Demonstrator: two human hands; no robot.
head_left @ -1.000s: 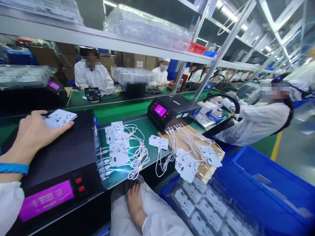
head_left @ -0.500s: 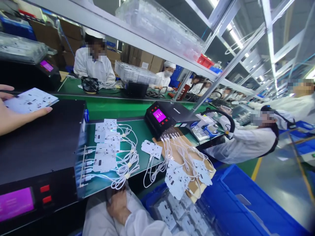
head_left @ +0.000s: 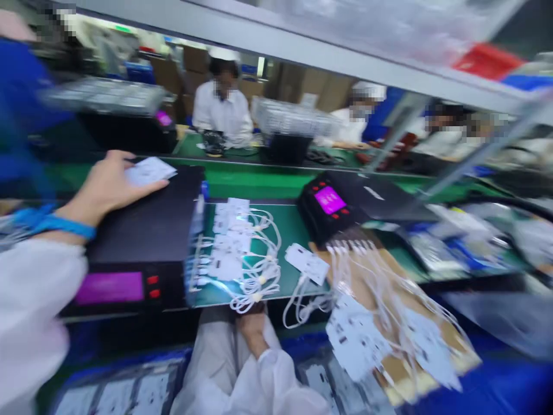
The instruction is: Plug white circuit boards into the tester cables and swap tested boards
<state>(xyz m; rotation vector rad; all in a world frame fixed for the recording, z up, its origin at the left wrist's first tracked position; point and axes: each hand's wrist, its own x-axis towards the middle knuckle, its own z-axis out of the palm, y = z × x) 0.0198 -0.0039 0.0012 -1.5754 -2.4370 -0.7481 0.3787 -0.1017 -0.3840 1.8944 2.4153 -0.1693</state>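
My left hand (head_left: 110, 184) rests over a black bench tester unit (head_left: 142, 242), its fingers on a white printed circuit card (head_left: 150, 171). A blue band circles that wrist. My right hand (head_left: 253, 327) sits low at the near edge of the green bench (head_left: 276, 294), its fingers partly hidden and blurred, with nothing visible in it. Several white cards with looped white cables (head_left: 231, 245) lie just beyond it, plugged into the tester's side. A loose white card (head_left: 307, 263) lies further right.
A second black tester with a pink display (head_left: 330, 200) stands on the bench, and a cardboard sheet (head_left: 391, 276) carries cabled cards. Blue crates of cards (head_left: 116, 393) lie below. Co-workers (head_left: 222, 106) sit across the line beneath a metal shelf.
The whole view has swung and blurred. My left hand has come back from the left edge to above the black tester with the card. My right hand has shifted up toward the bench edge.
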